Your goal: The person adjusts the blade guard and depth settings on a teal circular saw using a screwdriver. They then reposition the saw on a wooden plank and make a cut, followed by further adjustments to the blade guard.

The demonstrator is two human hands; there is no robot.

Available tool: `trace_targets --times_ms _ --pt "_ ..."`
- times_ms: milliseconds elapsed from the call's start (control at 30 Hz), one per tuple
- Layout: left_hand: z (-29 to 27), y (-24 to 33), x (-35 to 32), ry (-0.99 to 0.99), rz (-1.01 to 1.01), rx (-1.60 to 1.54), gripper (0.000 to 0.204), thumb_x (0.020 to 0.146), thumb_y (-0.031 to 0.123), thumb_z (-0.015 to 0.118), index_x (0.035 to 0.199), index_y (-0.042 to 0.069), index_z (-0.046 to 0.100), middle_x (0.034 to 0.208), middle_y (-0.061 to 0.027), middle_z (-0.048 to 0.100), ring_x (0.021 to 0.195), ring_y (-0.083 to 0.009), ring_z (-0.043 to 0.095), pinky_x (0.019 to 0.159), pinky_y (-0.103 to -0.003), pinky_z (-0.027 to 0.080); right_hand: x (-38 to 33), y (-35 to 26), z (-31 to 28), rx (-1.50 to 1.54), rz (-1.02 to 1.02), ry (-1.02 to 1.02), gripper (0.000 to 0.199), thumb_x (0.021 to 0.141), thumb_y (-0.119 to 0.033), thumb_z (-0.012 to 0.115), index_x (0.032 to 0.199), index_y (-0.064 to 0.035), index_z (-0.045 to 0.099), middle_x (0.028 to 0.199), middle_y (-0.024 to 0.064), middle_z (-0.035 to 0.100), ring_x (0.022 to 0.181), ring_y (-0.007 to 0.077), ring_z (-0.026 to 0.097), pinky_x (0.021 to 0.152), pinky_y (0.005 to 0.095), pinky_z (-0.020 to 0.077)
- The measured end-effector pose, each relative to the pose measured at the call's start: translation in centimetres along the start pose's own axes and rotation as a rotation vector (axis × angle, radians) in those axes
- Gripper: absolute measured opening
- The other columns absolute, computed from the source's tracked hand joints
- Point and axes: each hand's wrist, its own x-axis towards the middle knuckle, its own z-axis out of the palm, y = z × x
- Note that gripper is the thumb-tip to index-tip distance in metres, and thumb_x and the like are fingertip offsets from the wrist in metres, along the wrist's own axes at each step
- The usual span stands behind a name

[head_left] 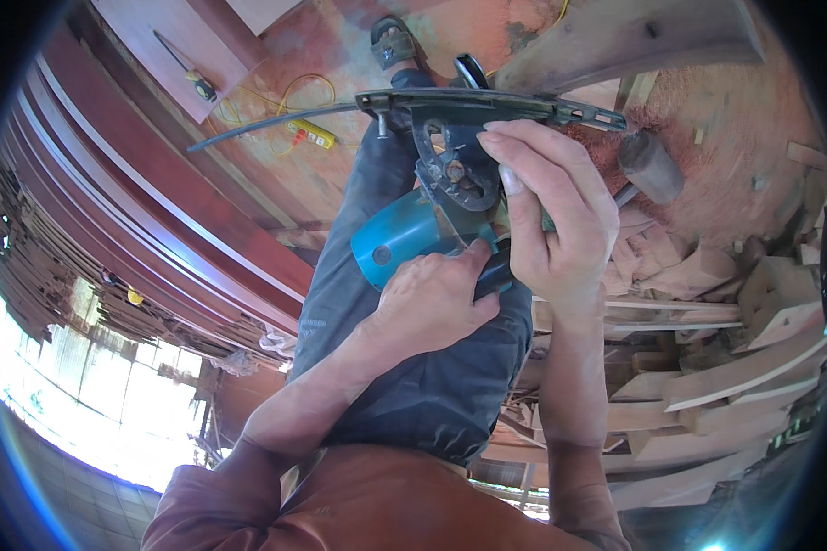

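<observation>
A teal electric power tool (pixel 404 241), which looks like a circular saw, rests across my thighs. Its dark metal base plate (pixel 487 95) is turned edge-on and faces away from me. A slotted, curved metal bracket (pixel 456 170) joins the plate to the body. My left hand (pixel 436 294) is wrapped round the tool's black handle part, low on the body. At the bracket's right side is my right hand (pixel 560 197), thumb and fingers bent together at the metal edge. Whatever the fingertips pinch, if anything, is too small to make out. A bolt (pixel 383 124) sticks down from the plate.
A mallet (pixel 652 167) stands right of the base plate. Offcuts (pixel 698 266) and boards (pixel 744 376) pile up at right. Long red-brown planks (pixel 174 193) line the left. A screwdriver (pixel 200 85) lies on a board; a yellow power strip (pixel 312 133) with cord is near my leg.
</observation>
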Motion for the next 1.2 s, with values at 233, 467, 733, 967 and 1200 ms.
trace_targets --times_ms 233,467,733,967,1200 --pt "0.3 -0.5 -0.1 0.014 0.043 0.016 0.045 0.089 0.026 0.073 0.123 -0.001 0.063 0.09 -0.025 0.075 0.089 -0.0452 0.073 0.082 -0.053 0.058 2.3 -0.1 1.9 -0.177 -0.098 0.028 0.032 0.087 -0.001 0.079 0.118 -0.0056 0.08 0.122 0.0102 0.077 0.094 0.0256 0.078 0.075 0.0332 0.0628" --pt "-0.1 -0.3 -0.4 -0.043 -0.02 -0.024 0.051 0.089 0.027 0.07 0.132 0.001 0.062 0.089 -0.0252 0.074 0.088 -0.0445 0.073 0.082 -0.054 0.058 3.2 -0.6 3.7 -0.25 0.003 0.01 0.029 0.09 0.005 0.079 0.119 -0.0009 0.079 0.116 0.0138 0.078 0.099 0.0255 0.077 0.084 0.0329 0.0623" --pt "-0.2 -0.6 -0.4 -0.024 0.022 -0.059 0.054 0.089 0.028 0.072 0.135 0.002 0.061 0.085 -0.0255 0.074 0.085 -0.0451 0.073 0.081 -0.055 0.058 2.9 -1.3 5.3 -0.331 0.038 0.112 0.024 0.089 0.005 0.08 0.112 -0.0025 0.081 0.105 0.0111 0.077 0.088 0.0233 0.075 0.077 0.0335 0.0601" --pt "-0.3 -0.9 -0.5 -0.005 0.04 -0.097 0.052 0.09 0.029 0.072 0.133 0.002 0.062 0.083 -0.0247 0.074 0.082 -0.0449 0.074 0.078 -0.054 0.059 3.3 -0.2 6.4 -0.346 -0.08 0.184 0.029 0.082 0.003 0.083 0.108 -0.0108 0.082 0.1 0.0057 0.075 0.079 0.022 0.073 0.065 0.0337 0.0577" --pt "-0.3 -1.1 -0.7 0.018 0.045 -0.103 0.051 0.091 0.029 0.071 0.133 0.001 0.061 0.083 -0.0243 0.074 0.082 -0.0444 0.074 0.077 -0.054 0.058 3.5 -0.4 6.5 -0.325 -0.082 0.161 0.029 0.083 0.004 0.082 0.109 -0.0102 0.082 0.102 0.0061 0.075 0.08 0.0218 0.073 0.066 0.0329 0.0572"
